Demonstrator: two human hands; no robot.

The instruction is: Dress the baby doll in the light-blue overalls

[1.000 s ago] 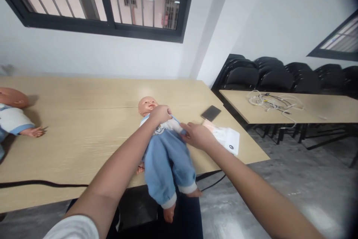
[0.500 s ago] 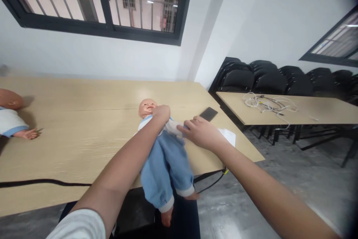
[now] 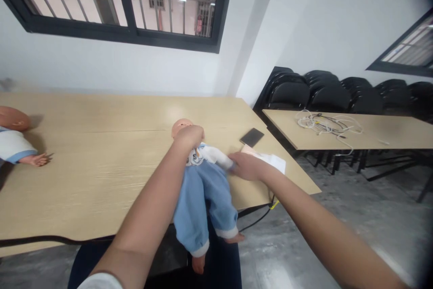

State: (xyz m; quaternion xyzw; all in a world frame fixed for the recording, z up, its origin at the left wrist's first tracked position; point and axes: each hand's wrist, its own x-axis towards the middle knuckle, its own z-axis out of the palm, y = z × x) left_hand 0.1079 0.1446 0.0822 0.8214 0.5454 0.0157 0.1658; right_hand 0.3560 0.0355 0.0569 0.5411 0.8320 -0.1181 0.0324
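A baby doll lies on its back at the table's near edge, its head away from me. It wears blue trousers and a white shirt with a printed front and blue trim. My left hand is closed at the shirt's shoulder, just below the face; its fingertips are mostly hidden. To the right, my right hand is closed on the cuff of the outstretched white sleeve. The doll's bare feet hang past the table edge.
Beyond my right hand lie a dark phone and a white cloth or paper. A second doll lies at the far left of the table. Tangled cables rest on another table, with stacked black chairs behind.
My right hand has moved right and slightly down, drawing the sleeve out straighter. My left hand has shifted slightly left, covering more of the doll's face. The shirt's printed front now shows.
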